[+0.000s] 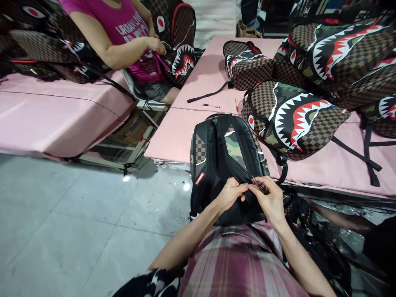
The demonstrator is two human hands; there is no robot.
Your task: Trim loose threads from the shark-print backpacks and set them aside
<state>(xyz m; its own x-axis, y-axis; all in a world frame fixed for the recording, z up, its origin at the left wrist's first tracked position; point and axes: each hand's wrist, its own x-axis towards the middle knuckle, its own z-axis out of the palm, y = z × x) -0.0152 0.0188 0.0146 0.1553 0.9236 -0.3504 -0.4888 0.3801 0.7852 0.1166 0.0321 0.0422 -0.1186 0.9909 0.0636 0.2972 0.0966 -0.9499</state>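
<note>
A black backpack (pixel 216 165) with checkered and camouflage patches on its strap side leans upright between my lap and the pink table edge. My left hand (pixel 232 193) is closed in a pinch over its lower middle; what the fingers grip is too small to make out. Close beside it, fingertips nearly meeting, my right hand (pixel 270 200) is closed around small dark metal thread snips (pixel 260 185). The tips of the snips point up and left, over the backpack's right shoulder strap.
Checkered shark-mouth backpacks (pixel 297 119) lie on the pink table (pixel 173 136) ahead and to the right. A pen (pixel 210 105) rests there too. Across the gap, a co-worker in a pink shirt (pixel 133 33) handles another backpack (pixel 182 53). Another person's arm (pixel 343 216) reaches in at right.
</note>
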